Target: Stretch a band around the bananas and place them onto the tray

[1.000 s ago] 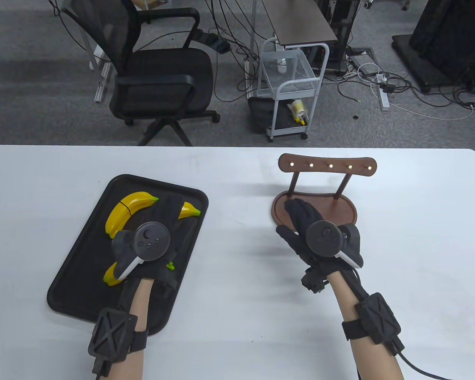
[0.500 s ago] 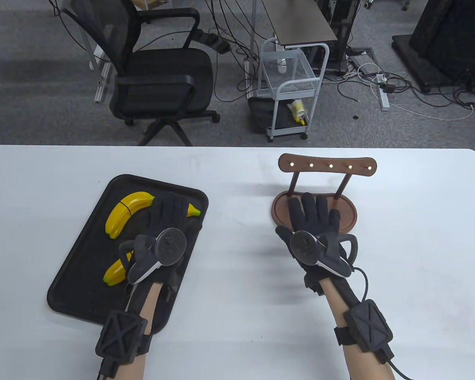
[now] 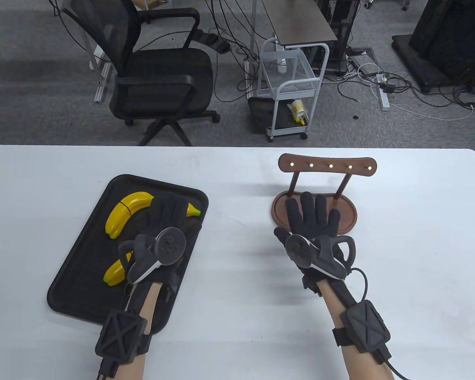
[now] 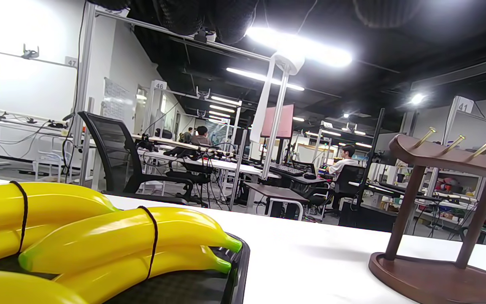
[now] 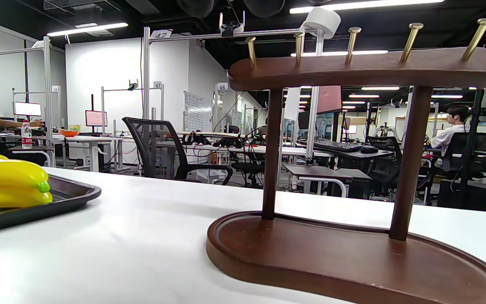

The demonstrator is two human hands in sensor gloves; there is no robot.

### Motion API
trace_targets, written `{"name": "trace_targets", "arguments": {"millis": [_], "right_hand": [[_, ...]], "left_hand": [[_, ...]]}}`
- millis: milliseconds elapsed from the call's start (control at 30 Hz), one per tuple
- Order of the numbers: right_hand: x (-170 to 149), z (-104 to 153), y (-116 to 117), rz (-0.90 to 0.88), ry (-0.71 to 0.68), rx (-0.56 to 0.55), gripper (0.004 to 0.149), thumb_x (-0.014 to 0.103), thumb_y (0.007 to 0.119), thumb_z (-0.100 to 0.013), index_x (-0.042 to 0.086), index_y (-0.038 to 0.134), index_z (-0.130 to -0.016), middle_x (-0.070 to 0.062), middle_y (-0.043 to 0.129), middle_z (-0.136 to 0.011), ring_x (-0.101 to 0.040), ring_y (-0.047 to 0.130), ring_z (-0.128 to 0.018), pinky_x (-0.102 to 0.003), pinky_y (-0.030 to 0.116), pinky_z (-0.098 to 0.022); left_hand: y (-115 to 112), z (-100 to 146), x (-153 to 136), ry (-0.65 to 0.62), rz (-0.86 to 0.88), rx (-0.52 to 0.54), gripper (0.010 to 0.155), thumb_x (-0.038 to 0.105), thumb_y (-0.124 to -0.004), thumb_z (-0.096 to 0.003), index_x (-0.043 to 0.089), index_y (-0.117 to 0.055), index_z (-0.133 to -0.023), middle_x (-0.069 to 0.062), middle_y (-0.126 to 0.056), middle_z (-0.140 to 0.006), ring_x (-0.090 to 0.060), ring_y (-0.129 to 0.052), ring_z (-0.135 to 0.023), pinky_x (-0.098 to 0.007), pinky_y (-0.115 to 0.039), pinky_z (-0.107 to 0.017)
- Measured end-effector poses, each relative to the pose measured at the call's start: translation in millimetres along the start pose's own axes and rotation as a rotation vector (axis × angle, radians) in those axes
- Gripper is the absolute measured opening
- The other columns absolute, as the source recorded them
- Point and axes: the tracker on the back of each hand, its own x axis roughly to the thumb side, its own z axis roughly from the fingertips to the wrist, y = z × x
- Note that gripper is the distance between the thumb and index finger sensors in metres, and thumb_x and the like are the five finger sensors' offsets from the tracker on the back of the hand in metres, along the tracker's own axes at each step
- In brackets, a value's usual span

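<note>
On tray, two banded banana bundles

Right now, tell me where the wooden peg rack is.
In the table view the wooden peg rack stands right of centre, beyond the right hand, across from the tray.

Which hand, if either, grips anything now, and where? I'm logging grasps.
Neither: left hand hangs open above the yellow plastic bananas; right hand open over the brown wooden peg rack.
</note>
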Motion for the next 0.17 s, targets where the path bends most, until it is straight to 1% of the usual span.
{"name": "trace_targets", "arguments": {"millis": [167], "right_hand": [[1.0, 0.1, 1.6, -0.001, -0.002, 0.010, 0.076, 0.058, 0.032, -0.059, 0.013, 0.025, -0.120, -0.029, 0.024, -0.122, -0.059, 0.022, -0.106, -0.080, 0.038, -0.064]], "left_hand": [[0.0, 0.1, 0.4, -0.001, -0.003, -0.003, 0.067, 0.059, -0.051, -0.0611, 0.026, -0.041, -0.119, -0.012, -0.038, -0.130, -0.047, -0.040, -0.120, -0.072, -0.038, -0.077]]}}
